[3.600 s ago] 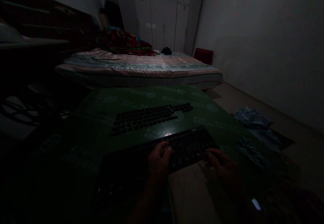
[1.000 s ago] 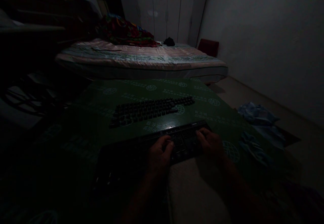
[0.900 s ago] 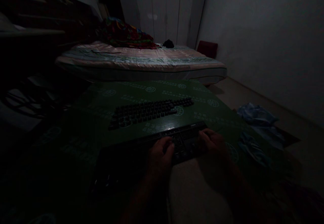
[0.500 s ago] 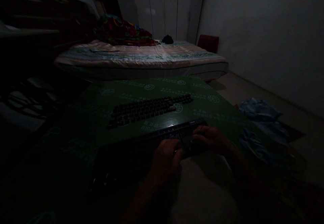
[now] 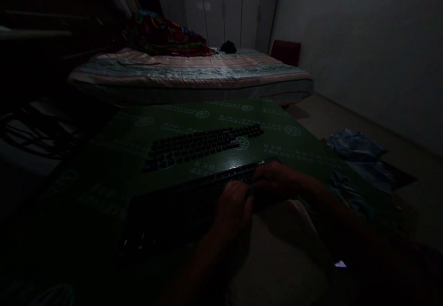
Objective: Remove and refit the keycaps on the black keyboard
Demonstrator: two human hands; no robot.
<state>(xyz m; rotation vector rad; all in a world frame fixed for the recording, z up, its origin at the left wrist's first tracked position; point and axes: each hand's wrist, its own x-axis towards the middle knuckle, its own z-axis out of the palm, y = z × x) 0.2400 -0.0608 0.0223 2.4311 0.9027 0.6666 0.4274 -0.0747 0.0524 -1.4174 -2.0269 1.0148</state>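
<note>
- I am watching two bare hands coming together over the right-hand part of a long, black, rectangular plastic keyboard body (image 5: 173,209); most of it is lying left of the grip.
- The left hand (image 5: 233,203) is curling its fingers down at the body; the right hand (image 5: 273,179) is bending in just beside it, fingers almost meeting the left's. I am failing to tell in this gloom whether either is pinching a small part or only touching the body.
- Beyond the grip and to its left, a block of black, square-topped keys (image 5: 197,147) is lying in rows, apart from the body, on a glossy green tabletop with white printed globes (image 5: 273,147).
- Nearer than the grip, a pale, flat-topped thing (image 5: 277,260) is sitting under the wrists' shadow.
- My worry: the body's left end is lying unheld, so I am judging that a hard push at the grip could be swinging or sliding it, perhaps into the keys, spoiling their rows.
- Uneven finger pressure could be cracking thin plastic, and anything tiny slipping from those fingertips could be vanishing against black in this poor light.
</note>
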